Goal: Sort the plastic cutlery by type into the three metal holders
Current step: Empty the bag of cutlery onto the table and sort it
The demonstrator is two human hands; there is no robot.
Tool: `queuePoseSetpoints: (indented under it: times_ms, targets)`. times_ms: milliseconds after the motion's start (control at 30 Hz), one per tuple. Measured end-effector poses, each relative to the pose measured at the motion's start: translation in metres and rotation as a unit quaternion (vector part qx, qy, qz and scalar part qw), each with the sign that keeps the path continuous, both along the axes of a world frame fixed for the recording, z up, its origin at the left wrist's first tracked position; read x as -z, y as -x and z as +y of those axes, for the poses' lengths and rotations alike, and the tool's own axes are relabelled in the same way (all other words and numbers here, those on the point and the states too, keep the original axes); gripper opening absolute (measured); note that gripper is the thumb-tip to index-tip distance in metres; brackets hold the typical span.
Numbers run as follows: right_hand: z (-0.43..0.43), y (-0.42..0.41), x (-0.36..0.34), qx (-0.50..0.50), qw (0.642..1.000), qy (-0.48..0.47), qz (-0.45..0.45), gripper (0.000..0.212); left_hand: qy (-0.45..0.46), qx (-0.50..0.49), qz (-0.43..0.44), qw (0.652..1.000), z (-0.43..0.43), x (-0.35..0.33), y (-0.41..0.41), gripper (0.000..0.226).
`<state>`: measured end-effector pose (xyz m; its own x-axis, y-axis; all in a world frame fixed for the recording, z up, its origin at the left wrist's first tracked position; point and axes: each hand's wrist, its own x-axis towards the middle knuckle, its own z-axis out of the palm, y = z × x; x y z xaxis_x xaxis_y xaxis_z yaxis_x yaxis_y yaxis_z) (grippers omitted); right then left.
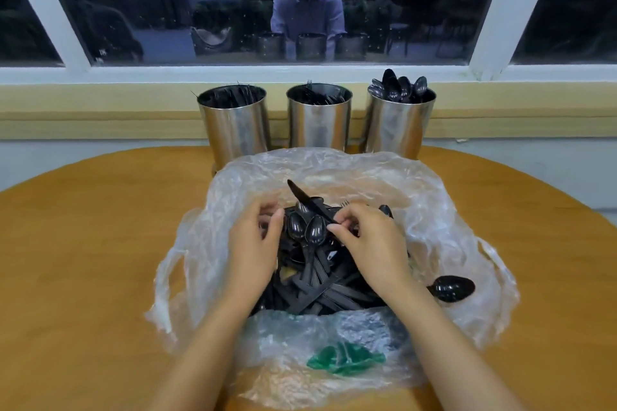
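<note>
Clear, crinkled plastic forms the carrier bag (334, 327) spread open from the near edge of the round wooden table (83, 260) toward its middle. A green printed patch (345, 359) shows on the part nearest the person.

In the bag's hollow sits a heap of black plastic cutlery (317, 290), handles crossed every way with a few spoon bowls on top, so a good share is left to sort. One loose black spoon (452, 289) lies on the bag toward the table's right edge, just apart from the heap.

Both hands reach into the heap. The left hand (253, 250) has its fingers curled beside the spoon bowls; whether it holds anything cannot be told. The right hand (370, 243) pinches the handle end of a black plastic knife (302, 198) between thumb and forefinger, with the blade tilted up and away to the left.

At the far edge three shiny cylindrical metal holders stand in a row. The left holder (233, 130) shows thin dark pieces, probably knives. The middle holder (319, 123) has fork tines at its rim. The right holder (399, 127) is crowded with spoon bowls rising above its rim. So the sorting looks well under way, with each type already given a holder, and the pinched knife likely belongs in the left holder.
</note>
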<state>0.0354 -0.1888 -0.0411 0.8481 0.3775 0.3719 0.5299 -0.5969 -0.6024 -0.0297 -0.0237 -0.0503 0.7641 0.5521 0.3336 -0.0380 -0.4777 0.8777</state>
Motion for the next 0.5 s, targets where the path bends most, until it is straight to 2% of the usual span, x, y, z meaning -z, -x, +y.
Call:
queuePoseSetpoints:
  times_ms: [100,233,367,500]
  targets:
    - [0.007,0.007,-0.002,-0.047,0.997,-0.053,0.007,0.010,0.042,0.058,-0.016,0.997,-0.011,-0.006,0.004,0.010]
    - [0.014,0.017,0.002,-0.104,0.992,-0.065,0.005,0.012,0.183,0.124,-0.056,0.974,-0.021,-0.013,0.010,0.016]
    - [0.004,0.010,0.004,-0.082,0.989,-0.114,0.041,0.003,0.332,0.106,-0.142,0.927,-0.004,-0.016,0.018,0.030]
    - [-0.004,0.004,0.010,-0.038,0.992,-0.103,0.054,0.009,0.366,0.055,-0.089,0.925,0.007,-0.016,0.022,0.029]
